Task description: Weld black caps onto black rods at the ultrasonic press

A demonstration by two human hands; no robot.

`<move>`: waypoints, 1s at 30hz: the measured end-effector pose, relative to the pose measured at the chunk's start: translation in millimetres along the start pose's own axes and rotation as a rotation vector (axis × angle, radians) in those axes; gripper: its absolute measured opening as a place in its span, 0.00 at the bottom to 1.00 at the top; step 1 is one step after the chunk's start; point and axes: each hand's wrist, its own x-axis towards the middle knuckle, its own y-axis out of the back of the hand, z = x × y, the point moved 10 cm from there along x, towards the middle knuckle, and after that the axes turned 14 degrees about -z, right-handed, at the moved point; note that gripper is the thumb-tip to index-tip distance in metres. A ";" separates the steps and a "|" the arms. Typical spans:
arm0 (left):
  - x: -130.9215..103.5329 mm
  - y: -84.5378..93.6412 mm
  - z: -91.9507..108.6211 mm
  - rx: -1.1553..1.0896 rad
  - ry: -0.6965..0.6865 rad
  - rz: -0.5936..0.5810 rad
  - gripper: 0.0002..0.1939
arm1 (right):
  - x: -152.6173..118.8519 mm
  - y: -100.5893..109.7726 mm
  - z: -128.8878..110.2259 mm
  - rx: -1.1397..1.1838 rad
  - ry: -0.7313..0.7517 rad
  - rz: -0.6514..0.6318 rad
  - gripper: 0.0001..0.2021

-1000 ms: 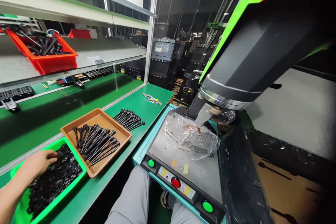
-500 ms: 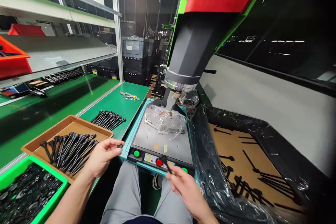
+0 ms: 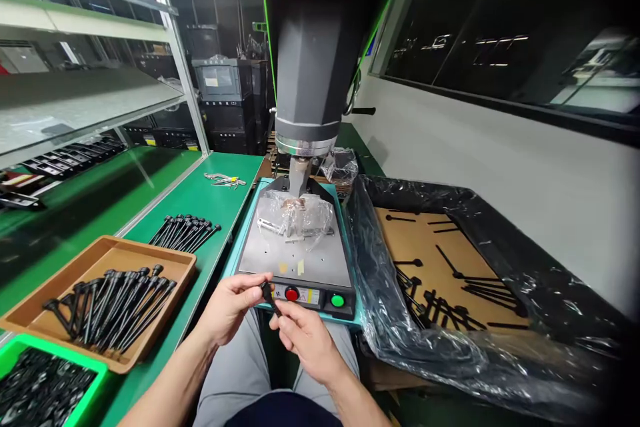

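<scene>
Both hands meet in front of the press's button panel. My right hand is closed around the shaft of a black rod, whose head points up and to the left. At that head, my left hand pinches with thumb and index finger; a small black part may be between them, but it is too hidden to tell. Behind the hands is the metal press plate, with a plastic-wrapped fixture under the grey press head.
Left are a brown tray of black rods, a green bin of small black parts, more rods and pliers on the green bench. Right, a plastic-lined box holds scattered rods. Red and green buttons sit close ahead.
My hands have come together, bringing the rod's head to my left fingertips. The view has turned right, so the press and trays appear farther left.
</scene>
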 end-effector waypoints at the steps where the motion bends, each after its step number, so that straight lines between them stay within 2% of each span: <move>1: 1.3 -1.2 -1.7 -0.019 0.005 0.007 0.12 | -2.0 3.5 -3.2 -0.066 0.028 0.045 0.16; 4: 4.3 -0.5 -5.2 -0.030 0.007 0.057 0.12 | -10.9 10.6 -20.4 -0.338 0.161 0.208 0.16; 11: 9.8 -6.6 -10.4 0.068 -0.038 0.067 0.16 | -22.4 10.7 -34.3 -0.681 0.342 0.375 0.21; 15: 12.2 -12.6 -11.8 0.154 -0.083 0.066 0.16 | -27.2 14.5 -31.5 -0.781 0.404 0.459 0.25; 19: 16.2 -16.5 -14.5 0.139 -0.106 0.066 0.13 | -30.1 21.0 -30.2 -0.758 0.435 0.522 0.25; 21: 17.8 -17.4 -14.3 0.121 -0.112 0.060 0.12 | -25.5 25.8 -28.7 -0.664 0.396 0.480 0.22; 25: 18.0 -17.0 -11.5 0.139 -0.093 0.051 0.13 | -8.4 31.1 -13.8 -0.355 0.183 0.263 0.16; 27: 17.5 -17.5 -9.8 0.177 -0.080 0.041 0.13 | -5.2 30.3 -8.7 -0.244 0.122 0.191 0.14; 30: 17.7 -18.1 -9.2 0.210 -0.069 0.034 0.15 | -7.7 32.7 -11.9 -0.285 0.139 0.230 0.14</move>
